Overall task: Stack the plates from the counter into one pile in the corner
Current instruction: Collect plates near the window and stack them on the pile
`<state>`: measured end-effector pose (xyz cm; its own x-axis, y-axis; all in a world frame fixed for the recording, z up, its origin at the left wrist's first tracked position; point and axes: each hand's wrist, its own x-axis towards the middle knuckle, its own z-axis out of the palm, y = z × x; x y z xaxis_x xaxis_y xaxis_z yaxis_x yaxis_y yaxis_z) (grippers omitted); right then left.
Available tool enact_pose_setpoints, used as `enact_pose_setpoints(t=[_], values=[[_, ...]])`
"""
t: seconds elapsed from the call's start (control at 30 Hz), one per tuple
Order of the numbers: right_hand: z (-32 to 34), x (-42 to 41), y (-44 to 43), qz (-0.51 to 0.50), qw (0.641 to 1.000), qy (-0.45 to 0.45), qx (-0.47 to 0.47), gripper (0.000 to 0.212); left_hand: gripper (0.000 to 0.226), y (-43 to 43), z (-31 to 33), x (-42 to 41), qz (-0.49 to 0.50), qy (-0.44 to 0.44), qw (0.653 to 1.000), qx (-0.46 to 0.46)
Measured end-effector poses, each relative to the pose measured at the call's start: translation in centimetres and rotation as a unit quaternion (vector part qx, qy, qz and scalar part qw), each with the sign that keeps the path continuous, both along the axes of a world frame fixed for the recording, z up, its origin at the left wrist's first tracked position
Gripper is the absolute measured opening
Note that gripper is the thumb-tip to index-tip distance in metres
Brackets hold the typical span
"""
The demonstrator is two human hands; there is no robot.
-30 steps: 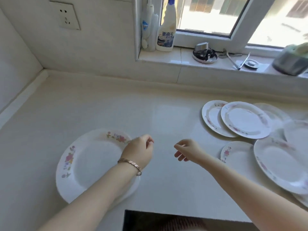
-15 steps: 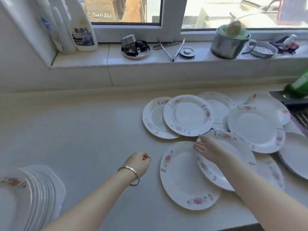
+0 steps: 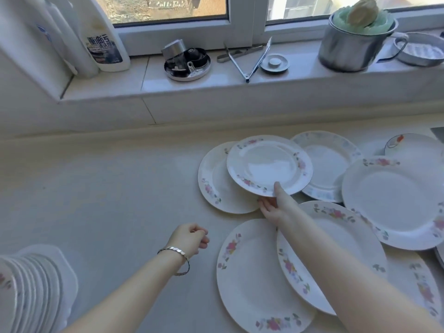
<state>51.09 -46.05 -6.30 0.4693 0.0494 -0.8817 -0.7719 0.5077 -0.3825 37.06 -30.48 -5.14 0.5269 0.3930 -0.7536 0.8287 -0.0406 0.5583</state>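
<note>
Several white plates with pink flower rims lie overlapping on the right of the pale counter (image 3: 108, 188). My right hand (image 3: 276, 205) grips the near rim of a small floral plate (image 3: 266, 164), thumb on top and fingers under it, tilting it up over a second plate (image 3: 213, 186). A large plate (image 3: 254, 275) lies under my right forearm, and another large one (image 3: 398, 203) sits further right. The pile of stacked plates (image 3: 28, 289) shows blurred at the bottom left edge. My left hand (image 3: 189, 239), with a bracelet on the wrist, hovers loosely curled over bare counter, holding nothing.
The window sill behind carries a detergent bottle (image 3: 101, 42), a round metal tray of small parts (image 3: 187, 63), tongs (image 3: 252, 58), a sink plug (image 3: 275, 62) and a steel pot (image 3: 350, 46). The counter between the pile and the plates is bare.
The view swung right from the pile towards the loose plates. My right hand reached from the nearer plate to the small floral plate and gripped its rim. My left hand stayed curled.
</note>
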Motion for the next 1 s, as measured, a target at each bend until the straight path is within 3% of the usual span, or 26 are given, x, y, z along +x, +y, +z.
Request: enact_pose_setpoints(t=[0.07, 0.17, 0.4, 0.63, 0.77, 1.0], values=[[0.0, 0.8, -0.1, 0.023, 0.999, -0.035, -0.023, 0.043, 0.018, -0.2, 0.0, 1.3, 0.059, 0.004, 0.998, -0.032], [0.1, 1.9, -0.7, 0.068, 0.992, -0.09, -0.057, 0.038, 0.038, -0.6, -0.8, 3.5, 0.176, -0.004, 0.978, -0.11], [0.1, 1.4, -3.8, 0.106, 0.99, -0.093, 0.009, 0.009, 0.038, -1.3, -2.8, 8.3, 0.302, -0.016, 0.936, -0.181], [1.2, 0.5, -5.3, 0.108, 0.981, -0.153, 0.047, 0.016, 0.013, -0.5, -2.2, 8.6, 0.299, -0.072, 0.934, -0.181], [2.8, -0.7, -4.6, 0.113, 0.974, -0.183, 0.072, 0.018, 0.015, 1.0, 0.2, 7.3, 0.285, -0.125, 0.946, -0.086], [6.4, -4.9, -0.7, 0.15, 0.958, -0.219, 0.105, 0.017, 0.02, 7.8, 5.6, -3.1, 0.293, -0.187, 0.936, -0.051]])
